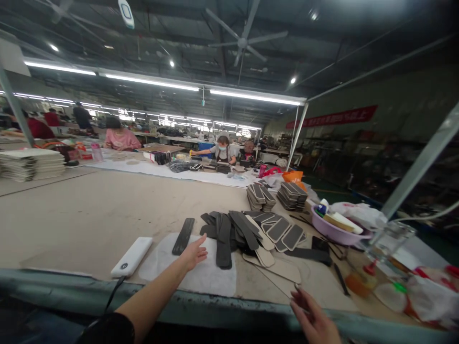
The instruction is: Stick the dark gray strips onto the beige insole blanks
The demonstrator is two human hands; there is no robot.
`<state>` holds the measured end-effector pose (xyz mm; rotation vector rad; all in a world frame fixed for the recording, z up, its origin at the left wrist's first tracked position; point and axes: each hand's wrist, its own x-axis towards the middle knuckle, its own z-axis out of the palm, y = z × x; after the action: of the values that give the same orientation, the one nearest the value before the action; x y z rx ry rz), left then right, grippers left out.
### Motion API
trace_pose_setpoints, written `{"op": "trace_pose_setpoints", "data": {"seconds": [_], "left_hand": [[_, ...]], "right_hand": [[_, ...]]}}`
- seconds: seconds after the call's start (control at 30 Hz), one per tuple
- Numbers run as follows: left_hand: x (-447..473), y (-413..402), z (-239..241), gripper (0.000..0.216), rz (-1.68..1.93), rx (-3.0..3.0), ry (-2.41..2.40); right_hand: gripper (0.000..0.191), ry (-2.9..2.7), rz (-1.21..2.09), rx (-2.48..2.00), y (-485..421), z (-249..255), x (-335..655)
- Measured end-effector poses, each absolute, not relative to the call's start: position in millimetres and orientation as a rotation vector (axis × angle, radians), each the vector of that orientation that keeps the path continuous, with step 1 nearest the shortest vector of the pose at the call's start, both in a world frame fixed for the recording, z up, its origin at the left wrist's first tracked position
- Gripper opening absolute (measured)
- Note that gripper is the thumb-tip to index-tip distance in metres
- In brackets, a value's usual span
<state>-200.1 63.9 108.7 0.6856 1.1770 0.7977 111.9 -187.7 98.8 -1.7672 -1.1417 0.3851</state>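
Note:
My left hand (195,253) reaches over a white cloth (210,277), fingers stretched out and holding nothing. To its left lies a single dark grey strip (183,236). On its right is a loose pile of dark, rounded-end strips (224,239), one hanging down over the cloth. My right hand (311,317) is low at the table's front edge, its fingers apart and partly bent. Nothing clear shows in it, though its fingertips are slightly blurred. Just beyond it lies a beige flat piece (281,270). Grey panels with light borders (279,229) overlap behind that.
A white box-shaped device (132,257) with a black cord lies left. Bordered panels stand in stacks (261,197) farther back. To the right are a purple basin (339,231) and a jar of amber liquid (360,282). Co-workers (224,150) sit across the table (107,205).

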Motion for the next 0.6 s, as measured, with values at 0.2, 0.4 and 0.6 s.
{"op": "trace_pose_setpoints", "data": {"seconds": [0.2,0.4,0.6], "left_hand": [[-171,110,99,0.087,0.753,0.612,1.264],[-148,138,78,0.079,0.788,0.575,1.342],[-133,154,71,0.077,0.815,0.565,1.381]], "right_hand": [[0.069,-1.017,0.419,-1.72,-53,99,106],[0.077,-1.296,0.17,-1.797,36,71,114],[0.076,-1.487,0.172,-2.043,67,54,99]]}}
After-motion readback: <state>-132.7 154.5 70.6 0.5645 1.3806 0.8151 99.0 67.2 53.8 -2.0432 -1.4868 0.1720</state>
